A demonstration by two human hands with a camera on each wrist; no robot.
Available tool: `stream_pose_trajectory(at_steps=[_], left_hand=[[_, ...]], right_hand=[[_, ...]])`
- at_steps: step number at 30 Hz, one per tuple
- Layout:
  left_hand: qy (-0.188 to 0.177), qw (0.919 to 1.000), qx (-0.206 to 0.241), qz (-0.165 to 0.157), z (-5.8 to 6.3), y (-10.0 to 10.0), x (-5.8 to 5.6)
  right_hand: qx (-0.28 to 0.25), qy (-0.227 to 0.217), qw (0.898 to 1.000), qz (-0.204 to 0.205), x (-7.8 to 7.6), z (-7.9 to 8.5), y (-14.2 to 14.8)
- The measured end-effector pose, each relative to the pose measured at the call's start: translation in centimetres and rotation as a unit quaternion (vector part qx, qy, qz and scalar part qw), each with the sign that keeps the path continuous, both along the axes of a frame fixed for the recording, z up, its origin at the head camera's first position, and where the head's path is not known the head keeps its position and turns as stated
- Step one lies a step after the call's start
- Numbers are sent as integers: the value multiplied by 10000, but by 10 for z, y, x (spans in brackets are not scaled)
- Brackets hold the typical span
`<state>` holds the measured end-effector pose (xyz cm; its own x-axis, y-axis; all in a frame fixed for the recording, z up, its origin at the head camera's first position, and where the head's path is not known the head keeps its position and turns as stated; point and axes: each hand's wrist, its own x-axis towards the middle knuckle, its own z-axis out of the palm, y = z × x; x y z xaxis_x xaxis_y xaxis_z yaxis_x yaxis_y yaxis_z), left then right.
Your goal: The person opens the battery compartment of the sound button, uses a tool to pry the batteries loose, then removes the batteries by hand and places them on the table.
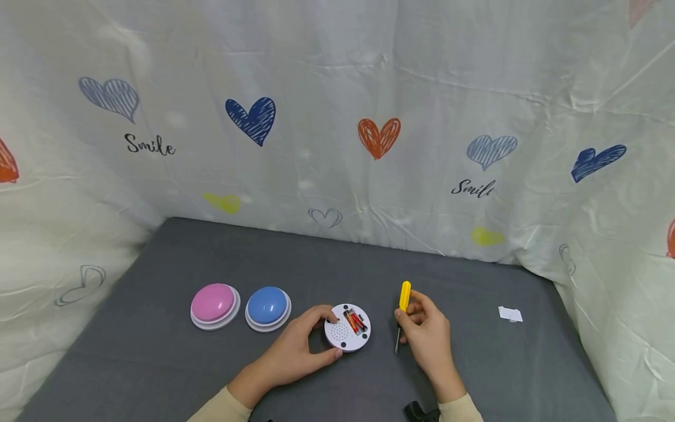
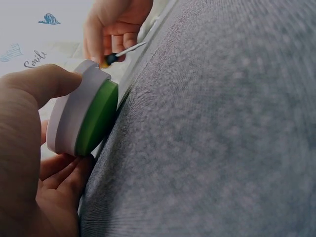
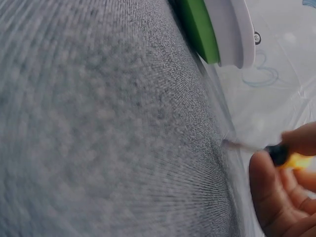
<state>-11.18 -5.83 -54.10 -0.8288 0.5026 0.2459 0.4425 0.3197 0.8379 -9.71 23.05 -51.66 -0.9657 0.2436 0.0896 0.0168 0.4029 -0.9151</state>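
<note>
A round white push button [image 1: 338,335] lies upside down on the grey cloth, its green dome [image 2: 98,118] facing down in the left wrist view. Red-and-black batteries [image 1: 355,322] sit in the uncovered compartment on its underside. My left hand [image 1: 297,353] grips the button's rim, thumb on the near side and fingers on the far side. To the right of it, my right hand [image 1: 429,335] pinches a screwdriver [image 1: 405,296] by its yellow handle. The metal shaft [image 1: 397,341] points down toward the cloth, apart from the button.
Left of my hands stand a pink button [image 1: 212,302] and a blue button [image 1: 267,305], domes up. A small white piece [image 1: 510,315] lies at the right. Beside my right wrist is a black object [image 1: 419,412]. A heart-printed curtain [image 1: 316,176] hangs along the table's back and sides.
</note>
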Motion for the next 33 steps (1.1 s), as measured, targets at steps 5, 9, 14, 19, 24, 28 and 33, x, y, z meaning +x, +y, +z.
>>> stream_pose_trajectory(at_steps=[5, 9, 14, 19, 24, 28, 33], left_hand=[[-25, 10000, 46, -40, 0, -1, 1], [6, 10000, 92, -28, 0, -2, 0], [-14, 10000, 56, 22, 1, -3, 1], [214, 9998, 17, 18, 1, -3, 1], [365, 9993, 33, 30, -1, -3, 1], [368, 9993, 35, 56, -2, -3, 0], [381, 9992, 69, 67, -2, -1, 0]], right_hand=[[459, -287, 9985, -21, -2, -4, -1], [863, -349, 9957, 20, -3, -6, -3], [1353, -315, 9903, 51, -5, -6, -5], [1665, -311, 9856, 23, -3, -6, -5], [2009, 109, 9795, -33, -1, -4, -5], [1784, 968, 9782, 445, 2, -3, -5], [1351, 1807, 9582, 1761, 6, -2, -9]])
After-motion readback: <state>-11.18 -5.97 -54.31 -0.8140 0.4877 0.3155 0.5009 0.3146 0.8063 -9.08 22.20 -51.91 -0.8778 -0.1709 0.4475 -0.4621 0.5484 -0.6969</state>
